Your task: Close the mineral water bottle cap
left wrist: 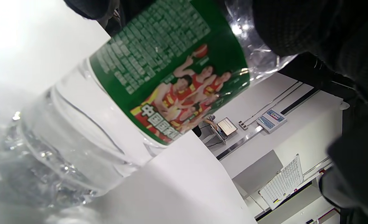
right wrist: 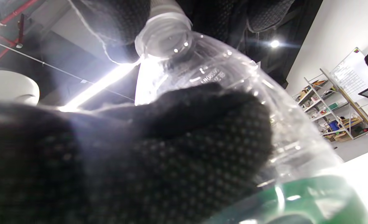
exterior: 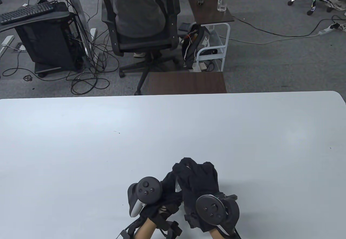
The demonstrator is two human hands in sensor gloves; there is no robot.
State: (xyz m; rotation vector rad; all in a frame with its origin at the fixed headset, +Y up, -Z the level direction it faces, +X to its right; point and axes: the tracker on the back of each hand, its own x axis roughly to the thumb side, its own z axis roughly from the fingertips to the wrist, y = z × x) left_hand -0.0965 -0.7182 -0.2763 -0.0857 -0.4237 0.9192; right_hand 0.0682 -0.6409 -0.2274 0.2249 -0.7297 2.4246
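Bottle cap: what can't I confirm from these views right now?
- Table view: bottle fully hidden under the left hand and right hand.
- Right wrist view: cap cut by the top edge and gloved fingers; how far it's screwed on is unclear.
- Left wrist view: only the bottle body shows.

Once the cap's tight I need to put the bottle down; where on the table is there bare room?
The white table shows bare top left of the left hand, right of the right hand, and beyond both toward the far edge. It is crowded only at the near centre, where both hands wrap the bottle.
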